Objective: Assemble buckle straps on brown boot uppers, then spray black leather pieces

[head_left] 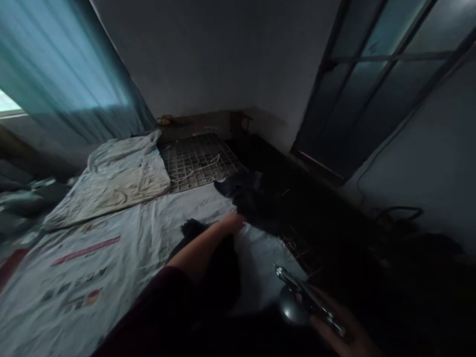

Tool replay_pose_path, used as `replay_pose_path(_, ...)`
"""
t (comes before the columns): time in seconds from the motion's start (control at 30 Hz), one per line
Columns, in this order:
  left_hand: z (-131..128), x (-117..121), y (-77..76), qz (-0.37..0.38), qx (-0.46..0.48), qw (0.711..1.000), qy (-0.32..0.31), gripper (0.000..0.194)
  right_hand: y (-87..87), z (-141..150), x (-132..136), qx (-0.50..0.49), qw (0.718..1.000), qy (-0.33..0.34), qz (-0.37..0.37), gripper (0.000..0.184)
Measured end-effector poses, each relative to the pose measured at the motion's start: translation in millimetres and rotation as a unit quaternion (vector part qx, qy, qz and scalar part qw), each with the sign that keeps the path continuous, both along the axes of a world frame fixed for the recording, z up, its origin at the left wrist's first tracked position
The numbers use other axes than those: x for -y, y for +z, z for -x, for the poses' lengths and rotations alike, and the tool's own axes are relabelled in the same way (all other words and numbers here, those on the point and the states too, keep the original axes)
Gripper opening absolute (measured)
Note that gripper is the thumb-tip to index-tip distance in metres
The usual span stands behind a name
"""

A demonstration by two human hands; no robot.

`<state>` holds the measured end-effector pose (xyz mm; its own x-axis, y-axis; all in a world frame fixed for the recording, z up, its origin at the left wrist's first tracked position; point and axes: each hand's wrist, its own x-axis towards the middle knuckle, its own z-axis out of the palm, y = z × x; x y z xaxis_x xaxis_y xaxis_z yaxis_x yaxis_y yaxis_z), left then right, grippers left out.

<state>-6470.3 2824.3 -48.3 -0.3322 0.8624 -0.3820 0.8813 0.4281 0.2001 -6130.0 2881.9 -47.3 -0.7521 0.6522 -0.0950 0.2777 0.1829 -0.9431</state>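
Black cloth (256, 201) lies mid-frame, just up-right of the left hand (234, 223), grip unclear; right hand (347, 327), lower right, holds a slanting tool (310, 296).

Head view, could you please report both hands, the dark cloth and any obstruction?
Left hand at dark cloth, grip unclear. Right hand holding shiny metal tool. Cloth partly over white sheet. Shadow obscures cloth's right edge.
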Motion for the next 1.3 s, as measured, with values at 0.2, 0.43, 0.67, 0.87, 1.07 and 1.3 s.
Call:
replay_pose_path(0.2, -40.0, 134.4, 42.3, 0.073, 0.033, 0.997, 0.014, 0.019, 31.4, 74.2, -9.7, 0.01, 0.969, 0.246, 0.031, 0.037)
replay_pose_path(0.43, -115.5, 199.1, 17.9, -0.013, 0.002, 0.999, 0.051, 0.035, 26.3, 134.2, -10.2, 0.036, 0.962, 0.269, 0.031, 0.02)
replay_pose_path(0.67, -118.2, 209.2, -10.1, -0.125, -0.082, 0.988, 0.041, 0.024, 30.9, 168.0, -17.3, 0.028, 0.978, 0.206, 0.015, 0.026)
replay_pose_path(0.87, -117.9, 220.7, -4.0, -0.206, -0.105, 0.972, 0.041, 0.023, 32.3, 162.5, -20.3, 0.045, 0.977, 0.21, 0.007, 0.025)
replay_pose_path(1.07, -114.0, 246.4, 16.8, -0.259, -0.143, 0.945, 0.136, 0.025, 37.4, 117.3, -14.9, 0.069, 0.942, 0.328, -0.015, 0.022)
replay_pose_path(1.3, -124.1, 277.5, 24.8, -0.296, -0.2, 0.91, 0.212, 0.031, 44.4, 75.9, -2.8, 0.064, 0.917, 0.393, -0.026, 0.028)
